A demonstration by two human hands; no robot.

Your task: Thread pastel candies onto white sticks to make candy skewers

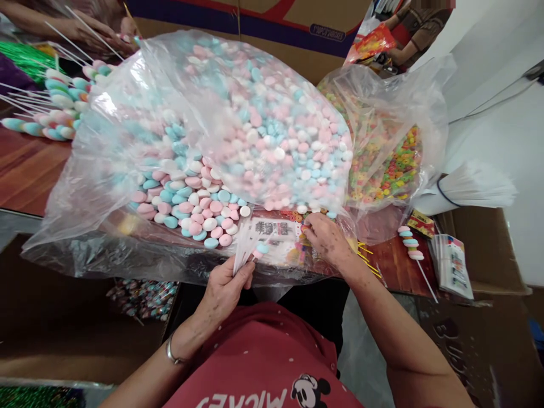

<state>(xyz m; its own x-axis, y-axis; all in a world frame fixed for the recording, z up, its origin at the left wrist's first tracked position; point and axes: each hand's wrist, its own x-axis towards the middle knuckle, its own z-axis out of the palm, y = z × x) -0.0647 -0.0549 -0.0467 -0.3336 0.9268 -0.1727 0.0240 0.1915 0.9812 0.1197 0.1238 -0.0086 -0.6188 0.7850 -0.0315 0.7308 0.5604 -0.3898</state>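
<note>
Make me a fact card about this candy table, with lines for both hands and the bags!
Left hand: holds thin white sticks; blue and pink candies just above
Right hand: near orange ring candies; grip unclear
Big clear bag: pink, blue and white candies
Smaller clear bag: colourful rings
Right side: candy-threaded stick lying on the table

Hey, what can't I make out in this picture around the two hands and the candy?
All in the head view:
Lower ends of the white sticks: hidden by the left hand.
What the right hand touches: covered by its own fingers, too small to tell.
Small print on the packet between the hands: blurred.
Candies deep in the bag: veiled by cloudy plastic.
Co-worker's arm, upper left: cut off by the edge.
</note>
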